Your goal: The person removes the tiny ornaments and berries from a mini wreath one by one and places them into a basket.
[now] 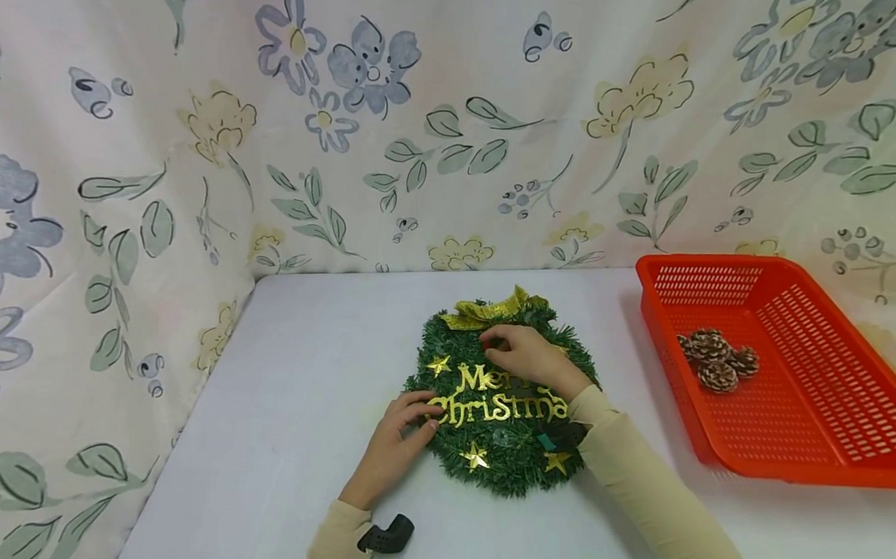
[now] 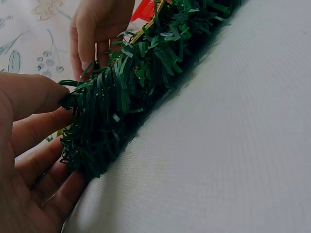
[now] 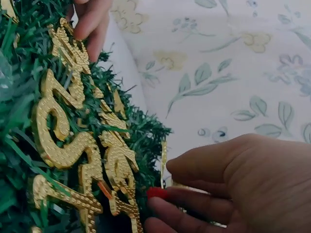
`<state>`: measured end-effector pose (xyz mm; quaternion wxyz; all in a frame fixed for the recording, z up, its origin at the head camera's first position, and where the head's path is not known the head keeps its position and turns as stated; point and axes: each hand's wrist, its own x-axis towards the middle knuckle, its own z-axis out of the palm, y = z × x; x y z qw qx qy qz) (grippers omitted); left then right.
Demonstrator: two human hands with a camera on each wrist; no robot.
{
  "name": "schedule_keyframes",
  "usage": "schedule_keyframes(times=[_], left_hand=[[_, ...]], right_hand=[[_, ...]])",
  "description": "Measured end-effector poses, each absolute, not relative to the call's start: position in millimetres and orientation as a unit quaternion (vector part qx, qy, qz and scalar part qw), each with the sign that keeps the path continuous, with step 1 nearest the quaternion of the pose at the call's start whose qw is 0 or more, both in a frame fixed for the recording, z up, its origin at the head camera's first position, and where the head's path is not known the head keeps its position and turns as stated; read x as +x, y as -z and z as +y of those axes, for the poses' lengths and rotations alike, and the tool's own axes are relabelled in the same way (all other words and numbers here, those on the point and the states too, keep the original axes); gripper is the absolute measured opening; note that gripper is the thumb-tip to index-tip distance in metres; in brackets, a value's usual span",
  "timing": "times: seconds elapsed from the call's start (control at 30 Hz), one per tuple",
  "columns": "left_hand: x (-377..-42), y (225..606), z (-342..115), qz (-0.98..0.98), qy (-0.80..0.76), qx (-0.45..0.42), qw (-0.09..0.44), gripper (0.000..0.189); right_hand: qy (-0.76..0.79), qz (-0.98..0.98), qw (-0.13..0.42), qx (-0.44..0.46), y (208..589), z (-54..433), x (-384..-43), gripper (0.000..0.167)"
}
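A green wreath (image 1: 510, 474) lies on the table, with gold "Merry Christmas" lettering (image 1: 480, 410), gold stars (image 1: 474, 457) and a gold bow (image 1: 484, 313) at its top. Just below the bow, my right hand (image 1: 531, 356) pinches a small red piece (image 3: 156, 192) at its fingertips; its full shape is hidden. My left hand (image 1: 399, 440) rests on the wreath's left edge, fingers spread and lightly bent. In the left wrist view, its fingertips (image 2: 53, 97) touch the green strands. Part of the word "Merry" is covered by the right hand.
A red plastic basket (image 1: 712, 433) stands at the right with several pine cones (image 1: 717, 376) in it. White cloth covers the table (image 1: 301, 373). A floral curtain (image 1: 455, 121) hangs behind and along the left side.
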<state>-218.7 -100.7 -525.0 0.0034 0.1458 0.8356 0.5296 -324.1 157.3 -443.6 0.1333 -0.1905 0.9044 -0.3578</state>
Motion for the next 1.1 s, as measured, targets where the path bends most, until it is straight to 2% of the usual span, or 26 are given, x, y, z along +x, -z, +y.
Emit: schedule_keyframes(times=[0.4, 0.77, 1.1], left_hand=[[-218, 526, -101, 0.834, -0.533, 0.141, 0.006, 0.021], [-219, 526, -101, 0.836, -0.530, 0.141, 0.004, 0.021], [-220, 529, -101, 0.835, -0.532, 0.142, 0.004, 0.020]], right_hand=[[0.350, 0.908, 0.126, -0.194, 447, 155, -326, 0.035], [0.281, 0.931, 0.074, -0.220, 454, 151, -326, 0.029], [0.281, 0.927, 0.078, -0.234, 452, 151, -322, 0.025]])
